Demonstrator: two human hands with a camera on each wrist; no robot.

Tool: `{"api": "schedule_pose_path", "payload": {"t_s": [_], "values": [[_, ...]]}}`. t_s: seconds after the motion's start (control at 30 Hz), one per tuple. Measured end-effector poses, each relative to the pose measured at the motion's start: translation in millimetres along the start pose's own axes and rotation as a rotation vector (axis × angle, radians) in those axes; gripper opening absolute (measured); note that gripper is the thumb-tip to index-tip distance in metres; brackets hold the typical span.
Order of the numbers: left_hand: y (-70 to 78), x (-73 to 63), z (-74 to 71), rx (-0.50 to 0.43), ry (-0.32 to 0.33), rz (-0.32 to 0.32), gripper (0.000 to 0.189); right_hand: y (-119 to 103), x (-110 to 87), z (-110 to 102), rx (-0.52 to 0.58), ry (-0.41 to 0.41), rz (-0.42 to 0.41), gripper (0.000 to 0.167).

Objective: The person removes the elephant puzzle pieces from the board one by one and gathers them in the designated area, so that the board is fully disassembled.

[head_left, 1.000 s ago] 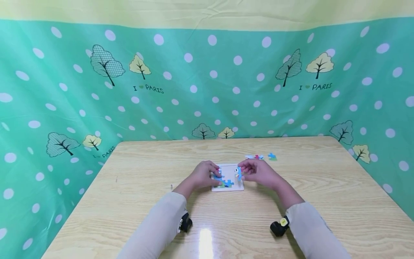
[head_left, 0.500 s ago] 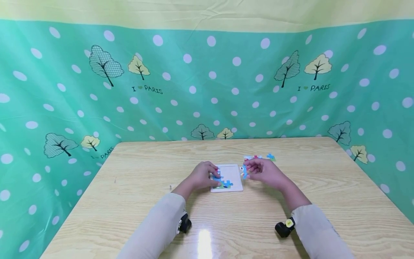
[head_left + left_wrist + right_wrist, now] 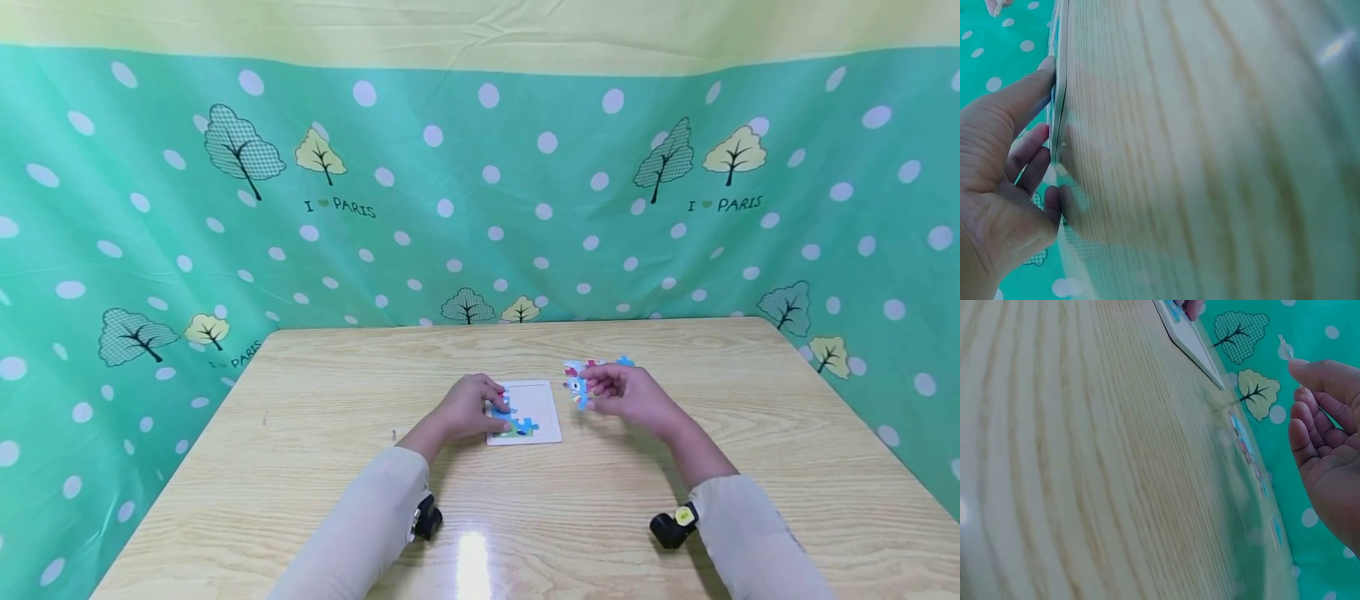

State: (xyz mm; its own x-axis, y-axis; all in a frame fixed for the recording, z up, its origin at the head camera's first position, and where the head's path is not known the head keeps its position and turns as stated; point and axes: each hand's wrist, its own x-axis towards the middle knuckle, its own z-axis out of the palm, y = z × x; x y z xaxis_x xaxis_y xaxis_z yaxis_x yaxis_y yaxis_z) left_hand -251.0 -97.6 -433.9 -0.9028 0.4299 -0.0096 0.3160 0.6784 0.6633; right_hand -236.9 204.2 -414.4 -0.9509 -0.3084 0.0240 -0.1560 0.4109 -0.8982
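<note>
A white puzzle tray point(image 3: 538, 403) lies flat on the table, with blue and green pieces point(image 3: 524, 428) along its left and near sides. My left hand point(image 3: 467, 407) rests at its left edge, thumb and fingertips touching the tray and the pieces there. To the right of the tray, my right hand point(image 3: 632, 400) pinches a blue and white puzzle piece point(image 3: 577, 387) with a printed eye between thumb and fingers. That piece point(image 3: 1283, 342) shows nearly edge-on in the right wrist view, raised above the table. The left wrist view catches the tray point(image 3: 1059, 106) from its side.
Behind the right hand lie loose pieces in pink and white point(image 3: 573, 366), plus a blue one point(image 3: 625, 361) partly covered by the hand. A green dotted curtain point(image 3: 480, 192) hangs beyond the table's point(image 3: 360, 358) far edge. Each wrist carries a small black camera point(image 3: 429, 517).
My right hand has lifted the piece off the right side of the tray and carried it rightward, toward the loose pieces. The left hand has stayed on the tray.
</note>
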Motion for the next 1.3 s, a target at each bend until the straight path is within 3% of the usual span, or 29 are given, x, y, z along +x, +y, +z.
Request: {"api": "schedule_pose_path", "payload": {"t_s": [0.47,0.97,1.13,1.3], "values": [[1.2,-2.5,-0.8,-0.003,-0.006,0.020,0.016,14.2,-5.0,-13.8,-0.051,0.033,0.019,0.046],[0.2,-1.4,-1.5,-0.001,-0.005,0.007,0.015,26.0,-1.0,-27.2,0.021,0.036,0.090,0.044],[-0.9,0.0,-0.8,0.015,-0.005,0.008,0.015,29.8,2.7,-29.8,-0.018,0.046,0.113,0.043],[-2.0,1.3,0.3,0.025,0.001,0.015,0.014,32.0,8.5,-31.7,-0.125,0.060,0.126,0.041]]}}
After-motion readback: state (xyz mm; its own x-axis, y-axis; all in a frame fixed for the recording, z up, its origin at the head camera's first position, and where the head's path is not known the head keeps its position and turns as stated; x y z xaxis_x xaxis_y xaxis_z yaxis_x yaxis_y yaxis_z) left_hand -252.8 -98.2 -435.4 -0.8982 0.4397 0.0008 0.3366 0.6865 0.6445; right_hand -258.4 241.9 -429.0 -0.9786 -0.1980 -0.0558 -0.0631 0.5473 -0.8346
